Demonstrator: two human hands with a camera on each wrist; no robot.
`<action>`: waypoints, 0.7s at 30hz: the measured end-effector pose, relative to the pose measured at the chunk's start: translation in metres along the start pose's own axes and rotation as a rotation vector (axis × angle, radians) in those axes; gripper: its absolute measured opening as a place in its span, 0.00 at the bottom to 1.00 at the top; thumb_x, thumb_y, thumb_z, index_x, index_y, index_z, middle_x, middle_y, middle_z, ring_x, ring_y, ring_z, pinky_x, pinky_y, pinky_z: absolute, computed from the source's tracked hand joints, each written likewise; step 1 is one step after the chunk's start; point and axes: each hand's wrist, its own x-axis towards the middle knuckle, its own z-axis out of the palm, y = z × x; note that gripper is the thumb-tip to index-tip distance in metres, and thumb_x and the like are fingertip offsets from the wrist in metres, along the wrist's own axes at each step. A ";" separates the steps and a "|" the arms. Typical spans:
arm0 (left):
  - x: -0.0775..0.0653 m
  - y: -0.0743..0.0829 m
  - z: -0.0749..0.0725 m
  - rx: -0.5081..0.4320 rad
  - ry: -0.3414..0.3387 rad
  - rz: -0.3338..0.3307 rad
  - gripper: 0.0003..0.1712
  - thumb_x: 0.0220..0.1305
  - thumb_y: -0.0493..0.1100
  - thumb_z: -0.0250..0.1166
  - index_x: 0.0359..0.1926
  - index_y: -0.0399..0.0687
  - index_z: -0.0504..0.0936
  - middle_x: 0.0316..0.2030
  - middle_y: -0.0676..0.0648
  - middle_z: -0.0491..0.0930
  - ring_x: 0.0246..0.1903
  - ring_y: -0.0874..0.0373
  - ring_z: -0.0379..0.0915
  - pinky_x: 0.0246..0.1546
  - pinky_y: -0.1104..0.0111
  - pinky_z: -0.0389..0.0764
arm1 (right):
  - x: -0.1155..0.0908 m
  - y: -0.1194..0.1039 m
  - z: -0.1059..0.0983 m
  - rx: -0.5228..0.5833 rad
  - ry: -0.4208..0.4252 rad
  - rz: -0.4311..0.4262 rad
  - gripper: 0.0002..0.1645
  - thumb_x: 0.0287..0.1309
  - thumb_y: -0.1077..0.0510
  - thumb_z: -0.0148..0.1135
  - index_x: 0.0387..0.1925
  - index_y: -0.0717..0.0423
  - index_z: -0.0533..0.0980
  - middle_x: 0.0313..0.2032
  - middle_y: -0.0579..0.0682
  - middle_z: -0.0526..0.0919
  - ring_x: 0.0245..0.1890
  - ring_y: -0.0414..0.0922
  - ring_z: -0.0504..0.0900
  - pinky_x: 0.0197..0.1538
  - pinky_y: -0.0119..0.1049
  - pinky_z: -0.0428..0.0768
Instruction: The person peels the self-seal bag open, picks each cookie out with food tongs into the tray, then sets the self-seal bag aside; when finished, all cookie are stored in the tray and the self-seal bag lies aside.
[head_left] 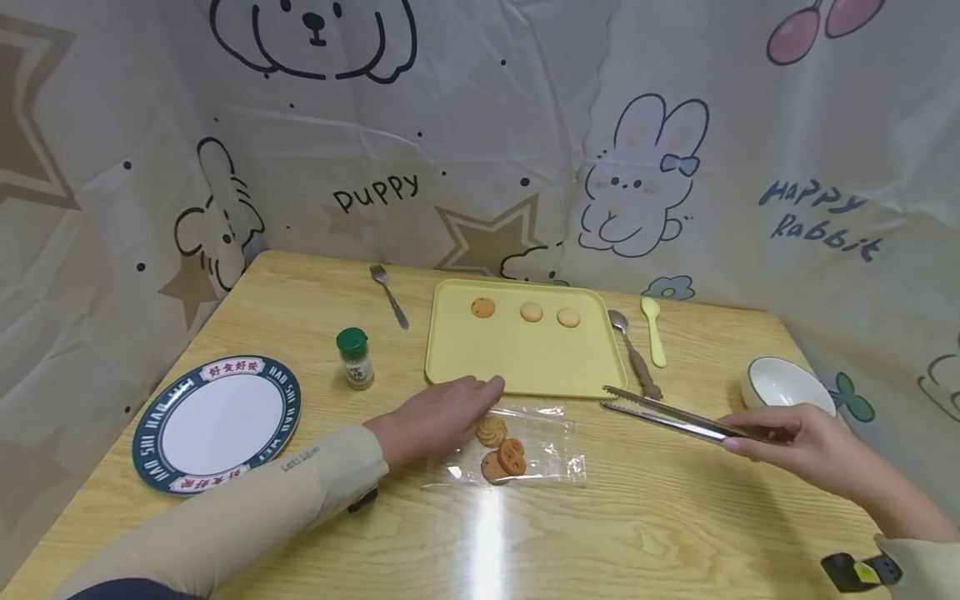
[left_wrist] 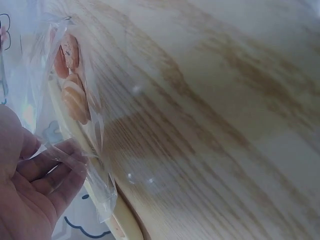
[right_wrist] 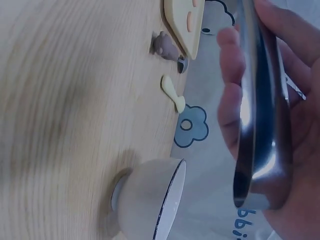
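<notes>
My left hand [head_left: 438, 417] pinches the edge of a clear plastic bag [head_left: 553, 446] at the table's middle. Inside the bag show a swirled cookie [head_left: 491, 431], a pretzel-shaped cookie [head_left: 512, 457] and a round cookie [head_left: 492, 469]; the left wrist view shows the bag's film [left_wrist: 102, 195] over the fingers. With my right hand [head_left: 806, 442] I grip metal tongs [head_left: 667, 415], their tips slightly apart by the yellow tray's [head_left: 517, 367] near right corner. On the tray sit a darker speckled cookie [head_left: 483, 307] and two pale cookies, one central [head_left: 531, 312], one farther right [head_left: 568, 317].
A blue-rimmed plate [head_left: 217, 421] and green-capped shaker [head_left: 356, 360] stand left, with a fork [head_left: 390, 298] farther back. Right of the tray lie a brown-handled spoon [head_left: 636, 358] and a yellow spoon [head_left: 654, 332]. A white bowl [head_left: 783, 385] stands near the right hand.
</notes>
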 end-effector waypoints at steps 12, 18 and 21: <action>0.000 0.001 0.001 -0.011 0.014 -0.010 0.03 0.72 0.38 0.46 0.40 0.49 0.66 0.21 0.54 0.70 0.23 0.63 0.68 0.24 0.73 0.69 | 0.000 -0.002 0.018 0.042 -0.159 -0.127 0.10 0.60 0.61 0.64 0.43 0.53 0.84 0.27 0.38 0.83 0.22 0.32 0.74 0.24 0.29 0.74; 0.000 0.001 -0.001 -0.042 0.012 -0.023 0.03 0.73 0.39 0.45 0.40 0.50 0.65 0.21 0.54 0.70 0.23 0.63 0.68 0.24 0.72 0.70 | 0.010 -0.012 0.034 -0.022 -0.163 -0.134 0.13 0.59 0.55 0.66 0.47 0.49 0.83 0.38 0.41 0.87 0.35 0.26 0.78 0.33 0.28 0.78; 0.000 0.001 -0.001 -0.043 0.004 -0.033 0.04 0.74 0.39 0.45 0.40 0.50 0.65 0.22 0.54 0.70 0.24 0.63 0.69 0.24 0.72 0.70 | 0.017 -0.017 0.045 -0.036 -0.176 -0.155 0.17 0.58 0.51 0.66 0.49 0.48 0.82 0.41 0.44 0.87 0.40 0.28 0.80 0.36 0.28 0.79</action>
